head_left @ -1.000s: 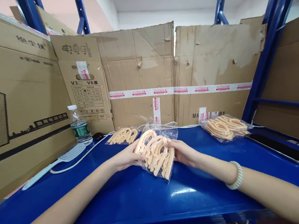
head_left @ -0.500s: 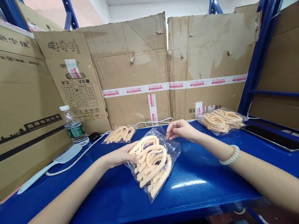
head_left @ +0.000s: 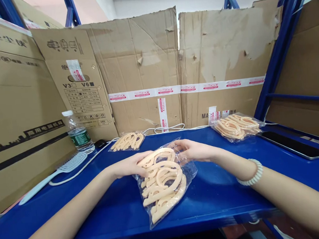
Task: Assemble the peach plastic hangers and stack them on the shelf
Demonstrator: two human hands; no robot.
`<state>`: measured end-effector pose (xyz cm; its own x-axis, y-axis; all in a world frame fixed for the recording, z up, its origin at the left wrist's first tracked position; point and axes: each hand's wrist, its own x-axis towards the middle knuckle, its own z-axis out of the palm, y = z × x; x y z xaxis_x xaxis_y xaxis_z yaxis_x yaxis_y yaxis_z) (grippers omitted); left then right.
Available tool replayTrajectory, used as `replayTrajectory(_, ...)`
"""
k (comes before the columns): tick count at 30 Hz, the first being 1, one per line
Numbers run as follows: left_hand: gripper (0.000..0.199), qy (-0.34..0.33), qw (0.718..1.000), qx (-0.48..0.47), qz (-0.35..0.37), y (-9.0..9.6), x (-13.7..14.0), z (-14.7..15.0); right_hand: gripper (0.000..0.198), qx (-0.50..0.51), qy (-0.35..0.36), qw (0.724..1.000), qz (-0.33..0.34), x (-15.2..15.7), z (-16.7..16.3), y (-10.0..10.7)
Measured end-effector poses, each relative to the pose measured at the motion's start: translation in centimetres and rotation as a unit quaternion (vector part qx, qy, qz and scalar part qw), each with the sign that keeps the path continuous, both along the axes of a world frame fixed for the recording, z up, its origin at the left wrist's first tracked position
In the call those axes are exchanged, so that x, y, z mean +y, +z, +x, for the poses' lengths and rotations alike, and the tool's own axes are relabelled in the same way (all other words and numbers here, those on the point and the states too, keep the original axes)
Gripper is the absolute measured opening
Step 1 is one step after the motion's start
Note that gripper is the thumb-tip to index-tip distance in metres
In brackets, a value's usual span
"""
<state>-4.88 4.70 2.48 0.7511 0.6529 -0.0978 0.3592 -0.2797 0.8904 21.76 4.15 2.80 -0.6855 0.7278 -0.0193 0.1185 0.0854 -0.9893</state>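
A clear plastic bag of beige folding hangers (head_left: 163, 182) is held tilted above the front middle of the blue surface. My left hand (head_left: 131, 164) grips its upper left side, thumb in front over the hangers and the other fingers hidden behind. At the upper right, my right hand (head_left: 192, 150) has its bent fingers closed on the loose film of the bag; some fingertips are hidden behind the plastic. Farther back lie a smaller bag of hangers (head_left: 128, 141) on the left and a fuller bag of hangers (head_left: 237, 127) on the right.
A water bottle (head_left: 79, 134) and a pale blue hairbrush (head_left: 72, 163) are on the left, beside a white cable (head_left: 69, 179). A black phone (head_left: 295, 144) lies at the right. Cardboard panels (head_left: 140, 61) wall the back of the blue table (head_left: 224, 192).
My right hand has come left and down from above the bag onto its upper right edge. The bag has shifted slightly toward me, still in my left hand.
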Motion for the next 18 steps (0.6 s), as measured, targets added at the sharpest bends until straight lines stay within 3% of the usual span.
replayTrajectory(3,0.067,0.041,0.999,-0.011,0.002,-0.3,-0.1,0.2,0.056,-0.001,0.040,0.996,-0.082,0.0,0.5,-0.2)
replayTrajectory(11,0.059,0.158,0.982,-0.105,0.004,-1.2,-0.7,1.7,0.062,0.007,0.060,0.998,-0.014,0.0,0.2,-1.0)
replayTrajectory(18,0.055,0.226,0.959,-0.166,0.046,-1.4,-0.8,2.2,0.084,0.017,0.079,0.994,-0.080,-0.4,0.9,-0.4)
